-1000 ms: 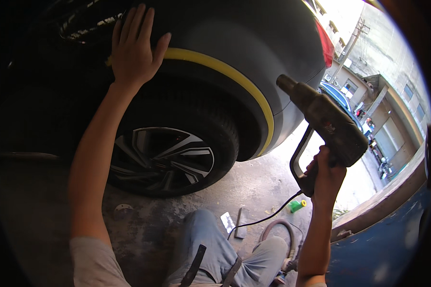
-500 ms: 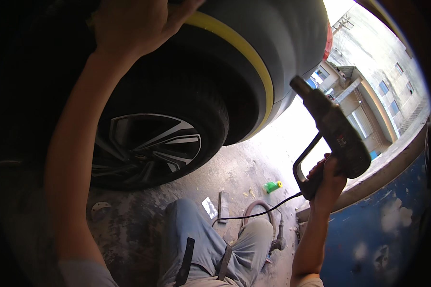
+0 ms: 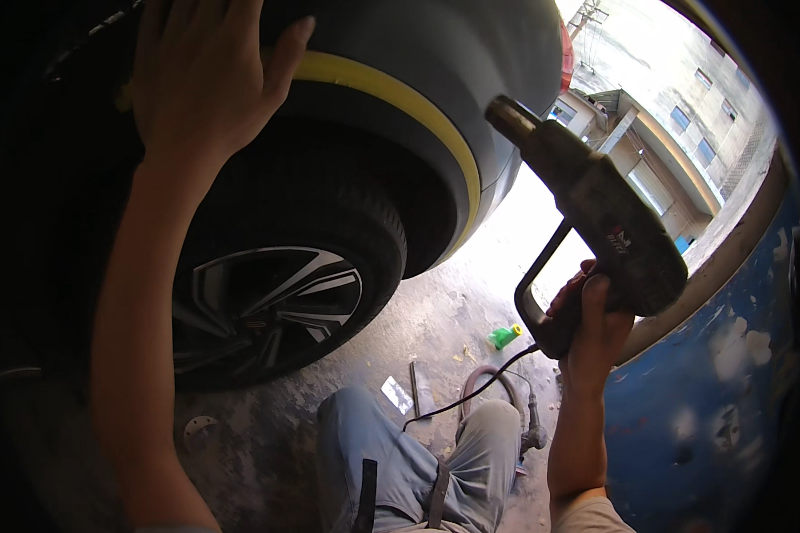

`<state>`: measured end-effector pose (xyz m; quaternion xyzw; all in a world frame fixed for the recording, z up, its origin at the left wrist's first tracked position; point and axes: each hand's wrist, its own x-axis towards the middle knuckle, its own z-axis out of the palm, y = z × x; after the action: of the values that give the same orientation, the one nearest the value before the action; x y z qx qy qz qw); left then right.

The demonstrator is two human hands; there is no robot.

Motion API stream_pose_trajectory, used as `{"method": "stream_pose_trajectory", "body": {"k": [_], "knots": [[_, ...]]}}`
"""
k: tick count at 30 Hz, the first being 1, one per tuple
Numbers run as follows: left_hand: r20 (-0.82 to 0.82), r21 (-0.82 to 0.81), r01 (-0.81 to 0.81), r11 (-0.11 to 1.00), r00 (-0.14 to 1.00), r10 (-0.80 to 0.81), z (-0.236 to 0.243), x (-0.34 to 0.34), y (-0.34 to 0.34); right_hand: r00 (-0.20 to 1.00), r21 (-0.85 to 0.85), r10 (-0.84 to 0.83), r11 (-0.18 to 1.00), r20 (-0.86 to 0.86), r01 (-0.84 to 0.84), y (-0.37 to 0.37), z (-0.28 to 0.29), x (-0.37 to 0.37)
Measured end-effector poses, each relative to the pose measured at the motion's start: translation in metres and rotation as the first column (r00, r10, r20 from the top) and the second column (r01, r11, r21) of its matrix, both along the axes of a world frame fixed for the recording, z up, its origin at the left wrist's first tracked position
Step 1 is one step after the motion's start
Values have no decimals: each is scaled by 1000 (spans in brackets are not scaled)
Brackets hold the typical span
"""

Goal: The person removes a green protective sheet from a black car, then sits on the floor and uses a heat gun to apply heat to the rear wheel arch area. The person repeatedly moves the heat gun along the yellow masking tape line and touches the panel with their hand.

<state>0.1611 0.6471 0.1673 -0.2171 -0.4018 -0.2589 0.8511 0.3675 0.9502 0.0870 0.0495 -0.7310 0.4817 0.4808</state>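
My left hand lies against the dark grey car body above the wheel arch. Its fingers are straight and the thumb spreads off to the side; the fingertips run out of view at the top. Yellow masking tape follows the arch's edge, right of that hand. In my right hand is a dark heat gun, gripped by its handle. The nozzle points up and left at the bodywork, apart from it. A black cord trails from the handle's base.
Below the arch is the car's wheel. On the floor lie a green bottle, a white sheet, a flat dark bar, and a hose-fitted tool. A blue scuffed panel stands on the right.
The whole view has shifted, with the wheel now lower. More of my left hand's fingers show. The heat gun has come up and left, its nozzle nearer the bodywork in the picture.
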Motion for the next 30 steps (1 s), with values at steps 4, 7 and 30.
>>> {"method": "stream_pose_trajectory", "body": {"k": [4, 7, 30], "knots": [[381, -253, -536, 805, 710, 593, -17, 17, -30, 999, -3, 43, 999, 14, -42, -5, -1, 0], [380, -238, -513, 825, 732, 565, -28, -7, -42, 999, -23, -16, 1000, 39, 17, 1, -5, 3], [361, -596, -317, 738, 715, 599, -37, -1, 44, 995, -238, -6, 971, 95, 29, 82, -59, 9]]}}
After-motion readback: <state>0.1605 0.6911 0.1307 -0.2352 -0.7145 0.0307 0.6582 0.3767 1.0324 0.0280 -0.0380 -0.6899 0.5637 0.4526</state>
